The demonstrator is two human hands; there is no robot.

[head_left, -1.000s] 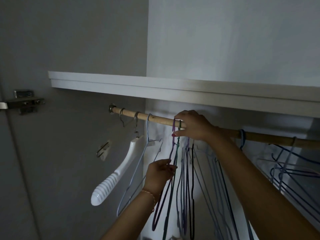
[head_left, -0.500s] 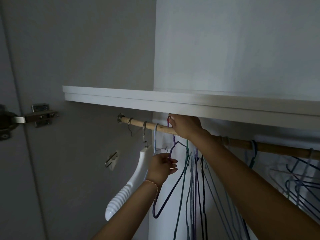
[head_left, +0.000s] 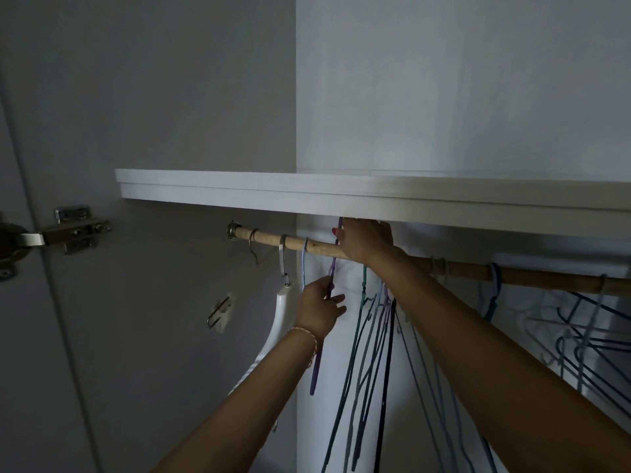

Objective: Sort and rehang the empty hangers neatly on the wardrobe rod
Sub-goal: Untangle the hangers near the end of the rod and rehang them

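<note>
A wooden wardrobe rod [head_left: 532, 275] runs under a white shelf. My right hand [head_left: 365, 241] is raised between rod and shelf, pinching the hook of a thin purple hanger [head_left: 333, 268] lifted above the rod. My left hand [head_left: 319, 308] grips the same purple hanger at its neck, below the rod. A bunch of several thin wire hangers [head_left: 370, 336] in green, blue and purple hangs just right of it, partly behind my right forearm. A white plastic hanger [head_left: 278, 315] hangs at the left. More blue hangers [head_left: 587, 339] hang tilted at the far right.
The white shelf [head_left: 239, 189] sits close above the rod, leaving a narrow gap. The wardrobe's left side wall carries a door hinge [head_left: 73, 228] and a small metal bracket [head_left: 220, 310]. A bare metal hook [head_left: 253, 245] hangs near the rod's left end.
My right hand has risen from resting on the rod to just under the shelf, lifting the purple hanger's hook. My left hand has climbed along the hanger towards the rod.
</note>
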